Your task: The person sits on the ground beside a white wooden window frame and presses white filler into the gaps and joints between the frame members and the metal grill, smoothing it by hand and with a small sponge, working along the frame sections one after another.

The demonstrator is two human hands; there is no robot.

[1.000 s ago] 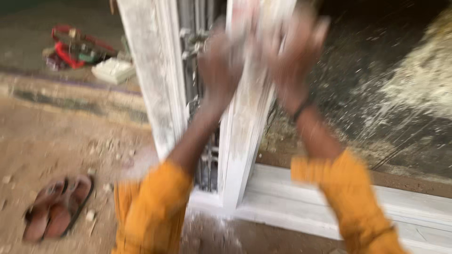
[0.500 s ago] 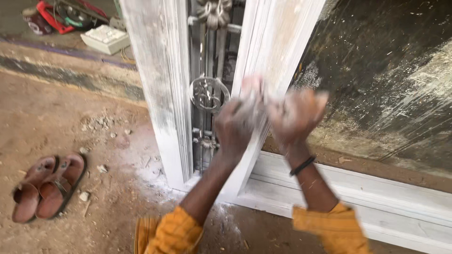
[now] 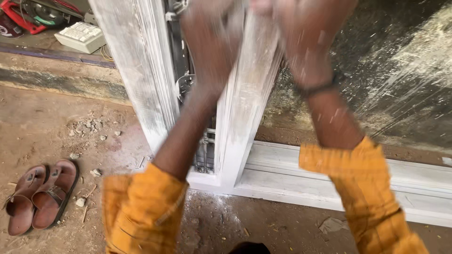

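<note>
Bare earthen ground [image 3: 56, 127], reddish and strewn with small stones; on it we list the following.

White-painted wooden frame [image 3: 245, 117]: upright post between our forearms, dusty, joined at its foot to a horizontal white rail [image 3: 376, 178] running to the right. A second white upright [image 3: 136, 70] stands just to the left, with dark metal grillwork [image 3: 186, 84] in the gap between the two.

Left hand [image 3: 212, 28]: raised against the upper part of the post, on its left side, blurred by motion. We cannot tell how far it is closed or whether it grips anything.

Right hand [image 3: 306, 28]: raised on the post's right side, likewise blurred; a dark band sits at the wrist [image 3: 320, 87]. Its grip we cannot tell either.

Sleeves: mustard-yellow, rolled to the forearm on both arms.

White dust [image 3: 212, 202]: scattered on the ground at the foot of the post.

Pair of brown sandals [image 3: 40, 195]: side by side, lower left, well apart from the frame.

Pale keypad-like block [image 3: 82, 35]: on a raised ledge, upper left, beside red and black tools [image 3: 33, 14].

Dark streaked surface [image 3: 376, 70]: behind the rail, right.
</note>
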